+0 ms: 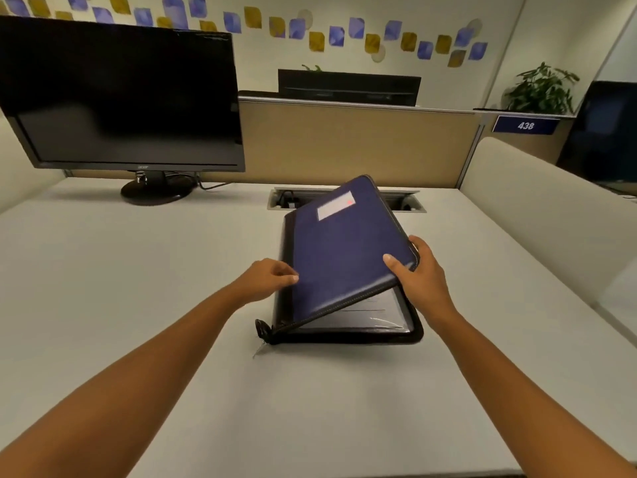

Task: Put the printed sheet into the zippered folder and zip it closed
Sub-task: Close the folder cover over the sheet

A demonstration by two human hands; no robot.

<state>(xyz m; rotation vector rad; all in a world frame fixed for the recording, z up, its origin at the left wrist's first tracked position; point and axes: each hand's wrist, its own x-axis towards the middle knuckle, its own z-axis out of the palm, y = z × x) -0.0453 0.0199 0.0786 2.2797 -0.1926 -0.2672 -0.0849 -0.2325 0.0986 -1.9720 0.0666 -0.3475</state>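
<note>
Head view: zippered folder (pixel 341 257) on the tabletop (pixel 138 270), long axis pointing away, cover tilted over the printed sheet (pixel 379 315); right hand (pixel 418 274) grips its free edge, left hand (pixel 265 279), loosely curled, touches the spine side.

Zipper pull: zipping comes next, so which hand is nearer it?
Left. The left hand is at the folder cover's left edge, just beyond the zipper pull; the right hand grips the cover's right corner.
</note>
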